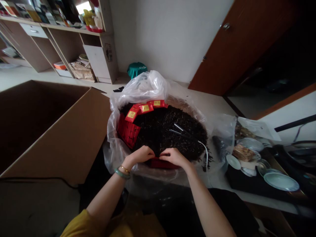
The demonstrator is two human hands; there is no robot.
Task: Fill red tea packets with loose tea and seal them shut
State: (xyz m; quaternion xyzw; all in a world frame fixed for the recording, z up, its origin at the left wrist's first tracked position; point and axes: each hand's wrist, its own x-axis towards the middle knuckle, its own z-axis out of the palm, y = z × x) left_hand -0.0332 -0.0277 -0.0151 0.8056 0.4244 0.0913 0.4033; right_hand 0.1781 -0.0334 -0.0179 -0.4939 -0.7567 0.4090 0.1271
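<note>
I see a person's left forearm (106, 199) slant from a yellow sleeve (82, 224) at near left toward the middle, while the right forearm (207, 200), bare, angles inward from near right. A green bangle (122, 174) and a gold-coloured bracelet (125, 169) circle the left wrist (127, 162). The left hand (143, 153) points right and the right hand (174, 155) points left, backs turned upward, fingers bent, their tips facing each other across a narrow gap, though how firmly they press is too small for me to tell.
</note>
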